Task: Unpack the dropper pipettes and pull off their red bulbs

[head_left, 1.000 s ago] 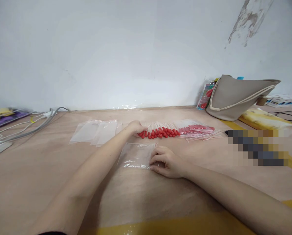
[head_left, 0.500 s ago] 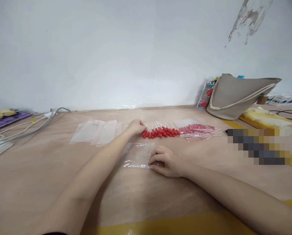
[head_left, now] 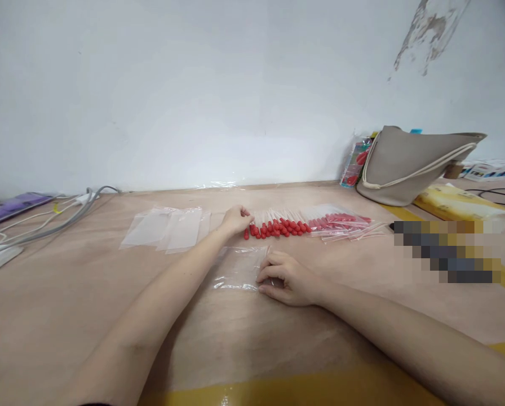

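on the clear bag [head_left: 239, 268] rests the right hand [head_left: 289, 278].

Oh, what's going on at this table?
Someone is working bare-handed. The left hand is at the left end of a row of red-tipped sticks; whether it grips one is unclear. The right hand touches the right edge of a flat clear bag. Whitish bags lie farther left, and bags with red contents farther right.

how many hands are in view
2: the left hand at the left end of the red-tipped sticks, the right hand at the right edge of the clear bag; no other shows.
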Tool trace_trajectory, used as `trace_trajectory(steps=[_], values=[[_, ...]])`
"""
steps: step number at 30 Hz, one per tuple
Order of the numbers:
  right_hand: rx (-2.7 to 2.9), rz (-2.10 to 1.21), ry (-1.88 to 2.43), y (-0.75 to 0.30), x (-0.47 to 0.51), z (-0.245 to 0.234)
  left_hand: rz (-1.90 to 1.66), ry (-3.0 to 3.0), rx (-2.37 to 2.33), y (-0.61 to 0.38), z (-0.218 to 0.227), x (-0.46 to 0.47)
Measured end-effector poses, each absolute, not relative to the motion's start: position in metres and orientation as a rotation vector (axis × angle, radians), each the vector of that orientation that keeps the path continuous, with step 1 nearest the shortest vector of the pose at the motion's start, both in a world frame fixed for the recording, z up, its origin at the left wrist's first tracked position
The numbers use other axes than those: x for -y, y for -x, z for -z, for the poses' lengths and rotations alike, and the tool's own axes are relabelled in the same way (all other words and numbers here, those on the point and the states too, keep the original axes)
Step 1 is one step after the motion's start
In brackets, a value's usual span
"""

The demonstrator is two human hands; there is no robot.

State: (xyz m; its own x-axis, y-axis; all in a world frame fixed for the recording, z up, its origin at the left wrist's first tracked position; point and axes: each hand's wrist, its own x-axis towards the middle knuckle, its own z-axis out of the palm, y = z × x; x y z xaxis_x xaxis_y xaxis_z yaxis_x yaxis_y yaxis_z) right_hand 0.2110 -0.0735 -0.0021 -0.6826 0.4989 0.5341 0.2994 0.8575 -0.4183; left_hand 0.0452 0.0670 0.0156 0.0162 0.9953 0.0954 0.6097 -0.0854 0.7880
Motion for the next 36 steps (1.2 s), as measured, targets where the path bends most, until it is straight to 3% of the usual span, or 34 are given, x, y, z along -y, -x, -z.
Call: trace_trajectory(steps=[7, 12, 16, 22, 26, 30, 36], values=[[2.375, -0.436, 0.597, -0.212, 0.074, -0.002, -0.992, -1.973, -1.548, -0.041, -0.01, -0.065], [2.369, -0.433, 0.597, -0.213, 0.074, -0.002, -0.988, -2.246, -1.359, -0.017, -0.02, -0.012], [2.376, -0.448, 0.603, -0.211, 0.073, -0.001, -0.56, -2.665, -0.897, 0.012, -0.021, 0.046], [2.246, -0.206, 0.957, -0.214, 0.065, 0.007, -0.056, -2.753, -0.932, 0.033, -0.02, 0.075], [2.326, -0.094, 0.932, -0.218, 0.067, 0.004, -0.099, -2.692, -0.97, 0.03, -0.021, 0.075], [2.454, -0.107, 0.851, -0.215, 0.073, -0.005, -0.438, -2.511, -1.206, 0.023, -0.02, 0.073], [2.021, 0.077, 1.141, -0.237, 0.05, -0.032, -0.642, -2.158, -1.596, 0.031, -0.008, 0.057]])
